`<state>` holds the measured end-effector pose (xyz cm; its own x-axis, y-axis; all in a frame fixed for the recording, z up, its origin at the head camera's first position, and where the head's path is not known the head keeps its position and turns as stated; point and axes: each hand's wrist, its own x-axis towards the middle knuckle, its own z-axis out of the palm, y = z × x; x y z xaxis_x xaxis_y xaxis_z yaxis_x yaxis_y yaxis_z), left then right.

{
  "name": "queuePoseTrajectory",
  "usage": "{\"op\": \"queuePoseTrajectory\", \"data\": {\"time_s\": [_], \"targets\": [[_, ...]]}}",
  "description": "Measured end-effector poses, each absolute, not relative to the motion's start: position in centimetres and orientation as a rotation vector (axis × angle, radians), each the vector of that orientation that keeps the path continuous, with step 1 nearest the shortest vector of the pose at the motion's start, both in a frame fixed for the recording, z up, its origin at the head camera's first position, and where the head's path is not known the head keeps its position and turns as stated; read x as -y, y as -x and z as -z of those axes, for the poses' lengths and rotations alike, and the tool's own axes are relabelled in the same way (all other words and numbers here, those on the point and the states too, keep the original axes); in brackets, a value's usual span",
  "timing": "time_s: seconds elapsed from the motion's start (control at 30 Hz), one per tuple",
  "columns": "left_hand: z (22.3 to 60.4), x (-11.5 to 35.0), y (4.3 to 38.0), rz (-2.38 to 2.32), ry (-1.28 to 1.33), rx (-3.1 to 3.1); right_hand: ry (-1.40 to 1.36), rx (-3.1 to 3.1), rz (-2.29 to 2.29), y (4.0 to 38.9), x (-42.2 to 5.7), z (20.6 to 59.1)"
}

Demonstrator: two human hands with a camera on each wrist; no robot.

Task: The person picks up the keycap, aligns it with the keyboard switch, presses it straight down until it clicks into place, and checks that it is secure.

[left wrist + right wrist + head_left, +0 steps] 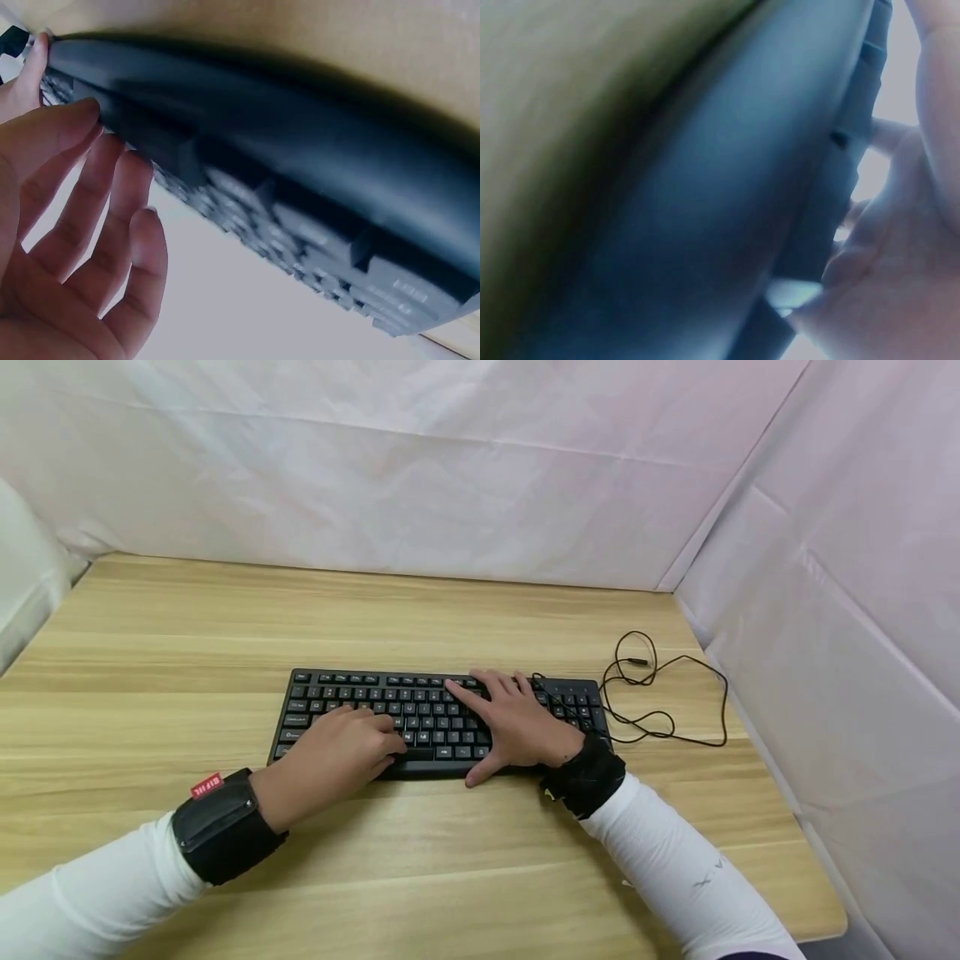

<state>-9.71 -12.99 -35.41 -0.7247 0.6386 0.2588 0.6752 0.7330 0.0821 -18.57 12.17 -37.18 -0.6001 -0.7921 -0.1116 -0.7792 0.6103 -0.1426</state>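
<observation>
Resting flat-fingered on the keyboard [442, 718], left hand [337, 760] and right hand [517, 722] lie beside its looped cable [660, 693].

Soft, even, bright light fills the head view, with faint shadows under the forearms on the pale wooden desk [480, 610]. Both wrist views are blurred and out of focus, the right more so.

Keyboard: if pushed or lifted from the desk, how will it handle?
The keyboard looks like a flat, rigid plastic slab, so it probably slides as one piece and won't roll or tip. Its cable lies in loose loops on the table, so it will likely trail floppily and may snag.
</observation>
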Motion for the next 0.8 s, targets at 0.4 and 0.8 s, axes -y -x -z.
{"op": "queuePoseTrajectory", "data": {"time_s": [0.4, 0.8], "targets": [[35.42, 12.55, 9.68, 0.246, 1.006, 2.811, 1.326, -2.674, 0.113, 18.63, -12.32, 37.14], [35.60, 12.40, 9.59, 0.214, 1.005, 2.802, 1.313, -2.673, 0.129, 18.50, -12.36, 37.18]]}}
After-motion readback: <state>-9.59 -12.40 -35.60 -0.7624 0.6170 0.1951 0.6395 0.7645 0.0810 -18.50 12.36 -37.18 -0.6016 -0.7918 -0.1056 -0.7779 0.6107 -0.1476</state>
